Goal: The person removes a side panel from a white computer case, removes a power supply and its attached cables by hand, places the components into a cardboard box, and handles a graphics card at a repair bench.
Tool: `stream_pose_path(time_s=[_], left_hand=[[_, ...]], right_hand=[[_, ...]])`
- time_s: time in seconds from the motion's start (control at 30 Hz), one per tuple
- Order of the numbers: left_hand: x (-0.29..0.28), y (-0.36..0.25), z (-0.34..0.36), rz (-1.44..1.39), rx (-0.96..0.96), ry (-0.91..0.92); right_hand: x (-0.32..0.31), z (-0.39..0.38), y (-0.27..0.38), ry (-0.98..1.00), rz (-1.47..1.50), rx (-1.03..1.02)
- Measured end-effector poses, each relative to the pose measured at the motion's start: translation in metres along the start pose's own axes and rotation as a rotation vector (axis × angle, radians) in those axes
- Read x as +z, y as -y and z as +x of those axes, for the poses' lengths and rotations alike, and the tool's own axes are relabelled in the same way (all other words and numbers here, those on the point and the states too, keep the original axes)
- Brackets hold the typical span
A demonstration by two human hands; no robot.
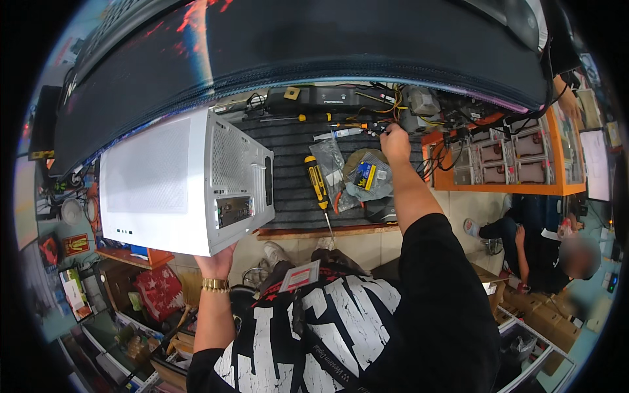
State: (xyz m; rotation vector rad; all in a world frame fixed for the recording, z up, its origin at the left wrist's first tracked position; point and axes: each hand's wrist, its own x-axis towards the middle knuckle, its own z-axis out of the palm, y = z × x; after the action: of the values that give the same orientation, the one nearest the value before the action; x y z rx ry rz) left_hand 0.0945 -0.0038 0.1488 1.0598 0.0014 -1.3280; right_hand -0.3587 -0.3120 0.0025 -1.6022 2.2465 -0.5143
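A white computer case (151, 157) stands at the left of the bench, with mesh on its side and a metal port panel at its near end. My left hand (216, 261) holds the case's near lower corner, its fingertips hidden by the case. My right hand (397, 144) reaches to the back of the bench, fingers closed beside a small dark item (376, 127) with thin wires; what they hold is hidden. Close by lie a white syringe-like tube (339, 133) and a yellow-black screwdriver (316, 183). A blue-yellow packet (367, 175) rests on clear plastic bags.
A thin screwdriver (288, 118) and a long black box (324, 98) lie at the back. Cables run by a grey metal part (422, 101). An orange-framed cabinet (501, 187) bounds the right. A black printed mat (295, 46) overhangs the bench. Another person (524, 242) sits at right.
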Motion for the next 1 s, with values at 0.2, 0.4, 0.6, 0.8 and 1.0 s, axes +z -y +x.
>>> stream_pose_path(time_s=[0.2,0.4,0.6,0.8,1.0], left_hand=[[-0.005,-0.001,-0.002,-0.018,-0.001,0.024],[-0.006,-0.002,-0.001,-0.054,-0.007,0.02],[0.0,-0.006,-0.005,0.037,0.0,0.038],[-0.015,-0.006,0.001,0.042,-0.015,0.016],[-0.024,-0.003,0.003,-0.043,-0.051,0.028]], right_hand=[[0.004,-0.006,-0.013,-0.12,0.21,-0.119],[-0.008,-0.036,-0.013,-0.154,0.463,-0.166],[-0.003,-0.061,-0.016,-0.07,0.597,-0.112],[0.002,-0.112,0.013,0.209,0.954,-0.062],[-0.011,-0.128,0.035,0.304,1.196,0.042]])
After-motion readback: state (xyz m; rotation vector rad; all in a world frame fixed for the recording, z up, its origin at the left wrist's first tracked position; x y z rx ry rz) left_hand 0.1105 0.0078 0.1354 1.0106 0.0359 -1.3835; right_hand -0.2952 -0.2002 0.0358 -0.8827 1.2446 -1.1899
